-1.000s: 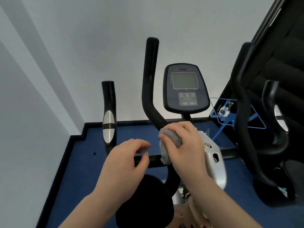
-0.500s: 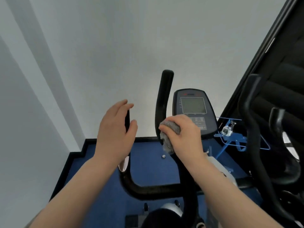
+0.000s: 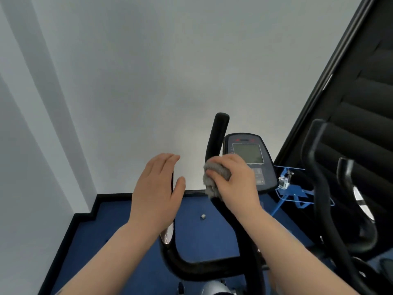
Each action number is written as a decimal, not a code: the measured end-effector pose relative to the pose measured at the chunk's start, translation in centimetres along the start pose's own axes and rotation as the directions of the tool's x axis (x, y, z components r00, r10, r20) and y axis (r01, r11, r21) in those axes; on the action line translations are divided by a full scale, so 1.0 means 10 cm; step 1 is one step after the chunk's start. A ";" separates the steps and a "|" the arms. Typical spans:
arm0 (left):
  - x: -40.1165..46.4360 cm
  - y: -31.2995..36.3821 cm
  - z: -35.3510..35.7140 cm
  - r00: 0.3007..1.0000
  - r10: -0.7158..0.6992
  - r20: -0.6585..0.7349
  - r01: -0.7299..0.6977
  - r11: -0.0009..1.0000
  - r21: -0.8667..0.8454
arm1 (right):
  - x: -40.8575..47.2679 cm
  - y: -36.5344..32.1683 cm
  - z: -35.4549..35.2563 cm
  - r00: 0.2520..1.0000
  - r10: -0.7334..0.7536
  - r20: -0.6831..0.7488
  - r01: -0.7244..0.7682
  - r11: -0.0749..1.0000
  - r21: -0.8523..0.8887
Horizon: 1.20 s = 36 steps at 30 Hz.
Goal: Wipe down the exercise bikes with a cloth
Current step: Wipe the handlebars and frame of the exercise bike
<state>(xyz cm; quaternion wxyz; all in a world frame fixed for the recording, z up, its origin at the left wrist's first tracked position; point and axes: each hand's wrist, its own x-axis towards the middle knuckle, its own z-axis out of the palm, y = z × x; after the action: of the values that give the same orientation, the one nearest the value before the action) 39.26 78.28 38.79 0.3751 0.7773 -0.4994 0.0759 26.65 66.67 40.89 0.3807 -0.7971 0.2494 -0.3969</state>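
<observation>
White wall behind; right hand (image 3: 236,184) presses cloth (image 3: 214,177) against handlebar (image 3: 217,135).

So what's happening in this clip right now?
A person is wiping an exercise bike. The right hand presses a grey cloth around the right handlebar, just left of the console. The left hand is open around the left handlebar, fingers not closed. A second bike stands to the right.

Head-worn camera looks forward and down, close over the bike handlebars (image 3: 214,267).
</observation>
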 end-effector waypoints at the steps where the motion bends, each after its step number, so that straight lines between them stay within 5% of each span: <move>1: 0.00 0.00 0.00 1.000 0.002 -0.003 -0.002 1.000 0.000 | 0.06 -0.01 0.02 1.000 0.014 -0.021 -0.013 0.999 0.041; 6: 0.01 -0.02 -0.01 1.000 0.001 -0.002 -0.001 1.000 -0.020 | -0.37 0.17 -0.08 0.994 -0.020 -0.108 0.008 0.994 -0.108; 10: 0.02 -0.02 -0.01 1.000 0.001 -0.019 -0.002 1.000 -0.019 | -0.13 0.02 -0.14 0.997 -0.069 -0.020 0.065 0.985 -0.160; 15: 0.03 -0.02 -0.01 0.999 -0.007 -0.035 0.007 1.000 -0.006 | 0.43 -0.12 -0.02 0.962 -0.166 -0.217 0.121 0.971 -0.206; 22: 0.06 -0.03 0.02 0.997 -0.031 -0.069 0.029 0.999 -0.034 | 0.22 0.04 -0.38 0.982 -0.002 0.188 0.047 0.971 -0.235; 25: 0.05 -0.01 0.03 0.996 -0.048 -0.074 0.046 0.998 -0.031 | 0.43 -0.09 -0.29 0.997 0.028 -0.074 -0.028 1.000 0.009; 27: 0.04 -0.01 0.02 0.997 -0.050 -0.065 0.048 0.998 -0.030 | 0.38 -0.07 -0.11 0.980 0.003 -0.197 -0.013 0.999 -0.052; 33: 0.02 0.06 0.02 0.993 -0.082 -0.080 0.077 0.995 -0.061 | 0.20 0.04 -0.31 0.995 0.053 0.079 -0.035 0.977 -0.213; 36: 0.01 0.09 0.04 0.988 -0.115 -0.099 0.106 0.990 -0.089 | 0.47 -0.23 -0.38 0.986 -0.073 -0.150 0.064 0.996 -0.060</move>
<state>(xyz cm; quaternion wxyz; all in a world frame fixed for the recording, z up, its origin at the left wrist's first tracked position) 38.44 77.75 38.99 0.4362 0.7824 -0.4382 0.0743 26.37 63.21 46.34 0.3247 -0.7828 0.2609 -0.4623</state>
